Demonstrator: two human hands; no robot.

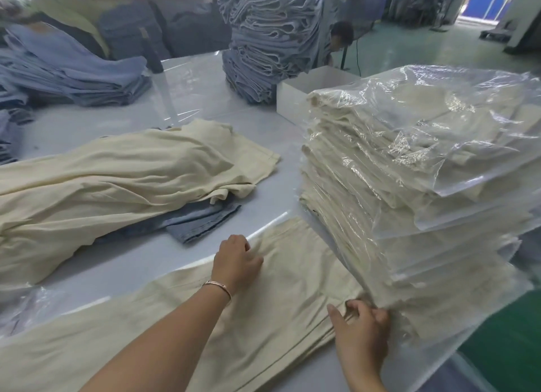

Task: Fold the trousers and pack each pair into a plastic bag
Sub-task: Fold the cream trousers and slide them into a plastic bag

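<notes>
Cream trousers [292, 277] flat beside bagged stack [409, 186].
Left hand [237, 260] presses them, fingers relaxed; right hand [361, 327] pinches their edge.

The cream trousers [278, 298] are cut off at the lower edge; the right hand's fingers [355, 306] are partly hidden in fabric.

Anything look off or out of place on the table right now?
Yes: a blue denim pair lies buried under the loose cream trousers pile, colours mixed. The stack of bagged trousers leans unevenly, its top bags sliding right.
</notes>
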